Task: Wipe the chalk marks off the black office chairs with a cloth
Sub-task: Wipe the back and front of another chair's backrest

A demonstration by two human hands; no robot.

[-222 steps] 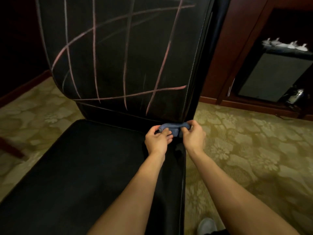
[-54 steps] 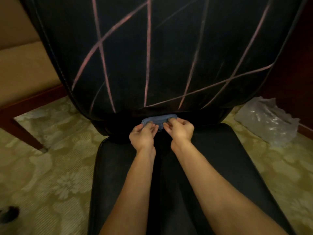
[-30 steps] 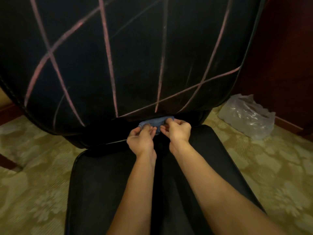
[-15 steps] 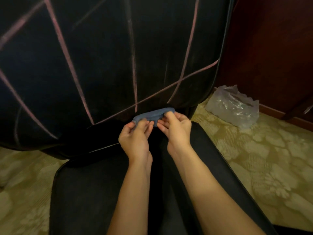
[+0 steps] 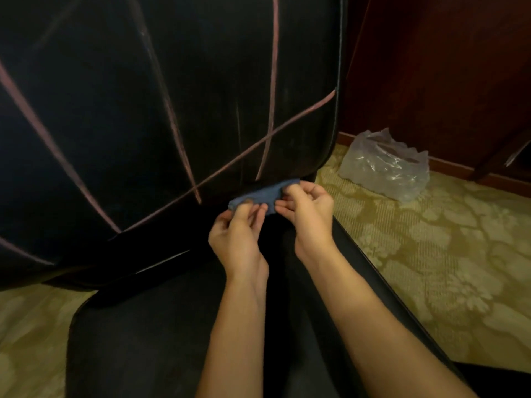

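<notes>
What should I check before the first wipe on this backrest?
1. Cloth in hand: ok, left hand and right hand both pinch it.
2. Cloth folded into a pad: cannot tell, it looks bunched.
3. Cloth on the chalk marks: not ok, it sits below them at the backrest base.
4. Marks wiped: not ok, pink lines all there.
5. Seat free of chalk: ok, none visible.
6. Bag out of the way: ok, on the carpet.

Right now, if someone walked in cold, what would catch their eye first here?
Pink chalk lines crisscrossing the black chair backrest that fills the upper left. Just below it, left hand and right hand pinch a small blue cloth. A crumpled clear plastic bag lies on the patterned carpet, right.
</notes>
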